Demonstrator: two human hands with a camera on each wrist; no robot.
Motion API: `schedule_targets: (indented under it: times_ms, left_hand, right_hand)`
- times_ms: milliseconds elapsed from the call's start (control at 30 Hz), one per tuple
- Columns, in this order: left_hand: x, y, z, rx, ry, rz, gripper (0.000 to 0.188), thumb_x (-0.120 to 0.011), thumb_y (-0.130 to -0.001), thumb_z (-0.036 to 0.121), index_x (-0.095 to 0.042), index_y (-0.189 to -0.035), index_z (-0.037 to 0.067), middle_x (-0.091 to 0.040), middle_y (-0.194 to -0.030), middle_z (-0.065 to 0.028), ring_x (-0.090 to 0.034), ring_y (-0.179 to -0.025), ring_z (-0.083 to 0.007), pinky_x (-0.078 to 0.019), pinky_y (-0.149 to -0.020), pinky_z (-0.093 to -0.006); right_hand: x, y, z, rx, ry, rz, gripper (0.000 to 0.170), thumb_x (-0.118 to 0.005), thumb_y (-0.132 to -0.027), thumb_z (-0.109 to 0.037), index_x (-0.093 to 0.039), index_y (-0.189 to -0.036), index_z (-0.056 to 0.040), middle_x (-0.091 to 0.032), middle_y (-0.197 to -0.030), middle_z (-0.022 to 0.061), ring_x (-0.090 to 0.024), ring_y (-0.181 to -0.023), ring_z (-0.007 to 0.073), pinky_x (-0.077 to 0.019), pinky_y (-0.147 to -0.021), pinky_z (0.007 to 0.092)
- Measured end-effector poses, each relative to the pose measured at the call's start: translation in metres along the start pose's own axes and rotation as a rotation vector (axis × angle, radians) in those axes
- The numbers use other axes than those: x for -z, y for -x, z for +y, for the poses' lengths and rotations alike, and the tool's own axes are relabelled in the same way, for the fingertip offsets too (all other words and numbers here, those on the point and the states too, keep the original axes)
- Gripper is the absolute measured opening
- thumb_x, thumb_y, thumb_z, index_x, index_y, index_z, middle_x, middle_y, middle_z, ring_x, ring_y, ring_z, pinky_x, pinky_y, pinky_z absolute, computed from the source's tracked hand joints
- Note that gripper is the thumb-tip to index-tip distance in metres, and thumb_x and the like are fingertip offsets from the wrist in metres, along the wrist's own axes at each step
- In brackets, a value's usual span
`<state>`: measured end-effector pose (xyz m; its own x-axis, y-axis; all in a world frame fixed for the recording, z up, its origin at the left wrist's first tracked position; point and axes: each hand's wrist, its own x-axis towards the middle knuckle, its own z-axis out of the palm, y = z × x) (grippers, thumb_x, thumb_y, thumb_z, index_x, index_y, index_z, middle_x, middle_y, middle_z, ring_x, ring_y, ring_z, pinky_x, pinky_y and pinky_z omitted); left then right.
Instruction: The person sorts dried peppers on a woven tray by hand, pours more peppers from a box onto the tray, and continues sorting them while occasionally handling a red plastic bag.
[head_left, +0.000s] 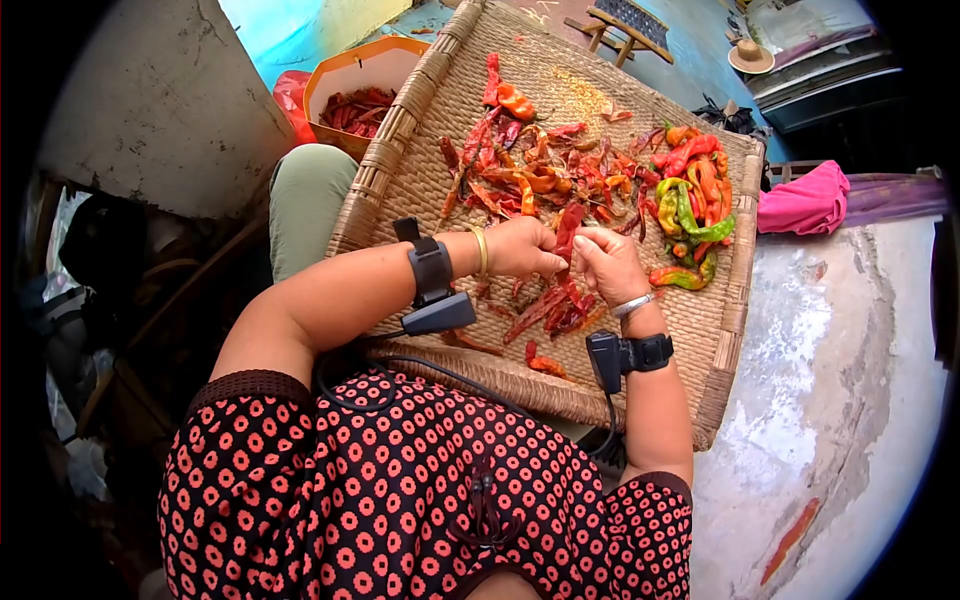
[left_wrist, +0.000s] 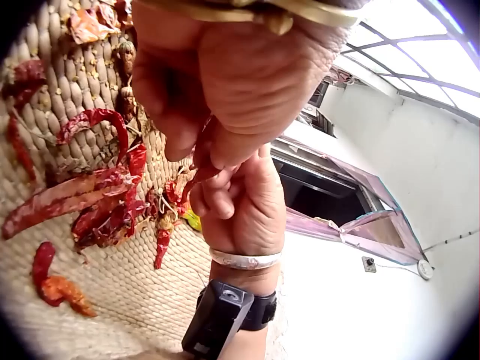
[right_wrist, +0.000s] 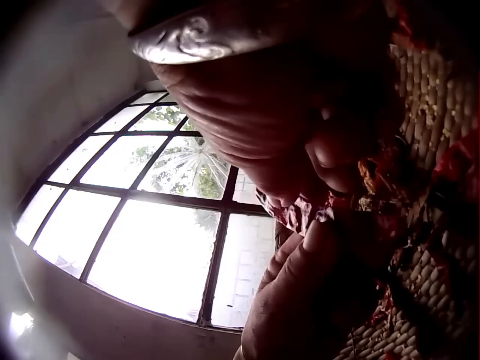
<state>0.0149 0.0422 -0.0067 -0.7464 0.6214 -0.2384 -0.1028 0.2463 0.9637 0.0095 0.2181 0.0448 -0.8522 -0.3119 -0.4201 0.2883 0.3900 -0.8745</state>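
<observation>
Just above a woven tray [head_left: 735, 320], both hands meet at a wrinkled dried red chili pepper [head_left: 568, 232]. My left hand [head_left: 518, 247] pinches it from one side between thumb and fingers. On the other side, the right hand [head_left: 612, 268] has its thumb and fingertips closed on the same chili, whose crumpled skin [right_wrist: 300, 212] shows between the hands in the right wrist view. Nearer the body lies a small group of dried red chilies [head_left: 550, 308]. Beyond the hands spreads a larger heap of dried chilies [head_left: 560, 165].
Fresh red, orange and green peppers [head_left: 700, 195] are piled at the tray's right. A hexagonal box [head_left: 400, 62] of dark dried chilies stands past the left edge, beside a red plastic bag [head_left: 292, 100]. Pink cloth [head_left: 805, 200] lies at right. Cables cross the lap.
</observation>
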Motion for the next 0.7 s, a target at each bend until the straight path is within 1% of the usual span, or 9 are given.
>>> schedule_targets:
  times_ms: [67, 100, 167, 200, 233, 300, 433, 567, 700]
  left_hand:
    - [0.003, -0.006, -0.011, 0.009, 0.037, -0.015, 0.024, -0.057, -0.080, 0.025, -0.059, -0.071, 0.003, -0.054, -0.057, 0.0011, -0.048, -0.049, -0.0055, -0.0393, -0.046, -0.0222]
    - [0.008, -0.002, -0.004, 0.009, 0.038, -0.016, 0.024, -0.057, -0.080, 0.025, -0.059, -0.071, 0.003, -0.054, -0.057, 0.0011, -0.048, -0.049, -0.0055, -0.0393, -0.046, -0.0222]
    - [0.020, 0.008, 0.015, 0.122, 0.019, -0.193, 0.024, -0.056, -0.081, 0.024, -0.059, -0.071, 0.003, -0.055, -0.057, 0.0018, -0.047, -0.047, -0.0056, -0.0386, -0.044, -0.0212]
    - [0.024, 0.008, 0.013, 0.145, 0.100, -0.168, 0.023, -0.056, -0.081, 0.024, -0.060, -0.070, 0.004, -0.056, -0.058, 0.0014, -0.048, -0.047, -0.0057, -0.0384, -0.043, -0.0208]
    - [0.031, 0.006, 0.009, 0.121, 0.188, -0.161, 0.020, -0.056, -0.081, 0.023, -0.061, -0.073, 0.005, -0.057, -0.060, 0.0007, -0.050, -0.047, -0.0054, -0.0386, -0.042, -0.0198]
    - [0.046, 0.009, 0.009, 0.051, 0.335, -0.071, 0.018, -0.056, -0.082, 0.021, -0.060, -0.074, 0.005, -0.058, -0.062, 0.0002, -0.051, -0.048, -0.0050, -0.0388, -0.041, -0.0185]
    - [0.080, 0.017, 0.016, -0.075, 0.658, 0.362, 0.015, -0.054, -0.083, 0.021, -0.058, -0.081, 0.006, -0.057, -0.065, 0.0013, -0.048, -0.048, -0.0024, -0.0385, -0.042, -0.0156]
    - [0.116, 0.021, 0.003, -0.335, 0.905, 0.795, 0.018, -0.047, -0.087, 0.026, -0.053, -0.089, 0.008, -0.055, -0.069, 0.0019, -0.046, -0.053, -0.0025, -0.0387, -0.046, -0.0162]
    - [0.140, 0.024, -0.010, -0.415, 1.014, 0.989, 0.023, -0.046, -0.088, 0.024, -0.052, -0.100, 0.006, -0.056, -0.073, 0.0009, -0.046, -0.055, -0.0028, -0.0397, -0.049, -0.0160]
  right_hand:
    - [0.004, -0.003, -0.001, -0.010, 0.131, 0.098, 0.034, -0.057, -0.079, -0.018, -0.052, -0.108, -0.0023, -0.053, -0.060, 0.0009, -0.047, -0.049, 0.0069, -0.0397, -0.045, 0.0213]
    - [0.010, -0.006, 0.006, -0.011, 0.130, 0.099, 0.034, -0.057, -0.079, -0.018, -0.052, -0.108, -0.0023, -0.053, -0.060, 0.0009, -0.047, -0.049, 0.0069, -0.0397, -0.045, 0.0213]
    - [0.018, -0.013, 0.026, 0.155, 0.513, 0.236, 0.034, -0.060, -0.075, -0.020, -0.055, -0.104, -0.0031, -0.054, -0.060, 0.0039, -0.051, -0.053, 0.0118, -0.0432, -0.051, 0.0253]
    - [0.019, -0.011, 0.022, 0.172, 0.679, 0.207, 0.031, -0.062, -0.071, -0.023, -0.058, -0.097, -0.0059, -0.057, -0.064, 0.0088, -0.056, -0.060, 0.0206, -0.0456, -0.059, 0.0313]
    - [0.018, -0.011, 0.023, 0.171, 0.678, 0.206, 0.031, -0.062, -0.071, -0.023, -0.058, -0.097, -0.0059, -0.057, -0.064, 0.0088, -0.056, -0.060, 0.0206, -0.0456, -0.059, 0.0313]
    - [0.015, -0.009, 0.024, 0.183, 0.958, -0.009, 0.025, -0.063, -0.070, -0.025, -0.060, -0.088, -0.0083, -0.060, -0.070, 0.0120, -0.058, -0.068, 0.0277, -0.0461, -0.062, 0.0362]
    - [-0.002, -0.004, 0.017, 0.055, 1.276, -0.049, 0.022, -0.065, -0.068, -0.029, -0.058, -0.078, -0.0103, -0.060, -0.074, 0.0110, -0.058, -0.076, 0.0276, -0.0458, -0.066, 0.0384]
    - [-0.007, -0.002, 0.010, 0.032, 1.331, -0.049, 0.022, -0.065, -0.068, -0.029, -0.057, -0.075, -0.0102, -0.060, -0.074, 0.0103, -0.058, -0.075, 0.0270, -0.0462, -0.065, 0.0384]
    - [-0.008, -0.005, 0.015, 0.048, 1.351, -0.080, 0.021, -0.065, -0.068, -0.027, -0.057, -0.074, -0.0095, -0.060, -0.074, 0.0103, -0.058, -0.075, 0.0271, -0.0465, -0.065, 0.0384]
